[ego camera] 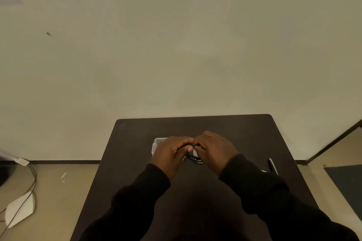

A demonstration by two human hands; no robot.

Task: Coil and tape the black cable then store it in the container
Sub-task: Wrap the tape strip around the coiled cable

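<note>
The black cable (195, 158) is bunched in loops between my two hands, above the middle of the dark table (244, 135). My left hand (169, 154) and my right hand (214, 149) meet fingertip to fingertip, and both pinch the cable. Most of the coil is hidden behind my fingers. A clear plastic container (157, 143) sits on the table just behind my left hand, partly covered by it. No tape is visible from here.
A black and white pen-like tool (273, 166) lies near the table's right edge. On the floor at the left are loose wires (32, 180) and a white sheet (19, 209). The wall stands right behind the table.
</note>
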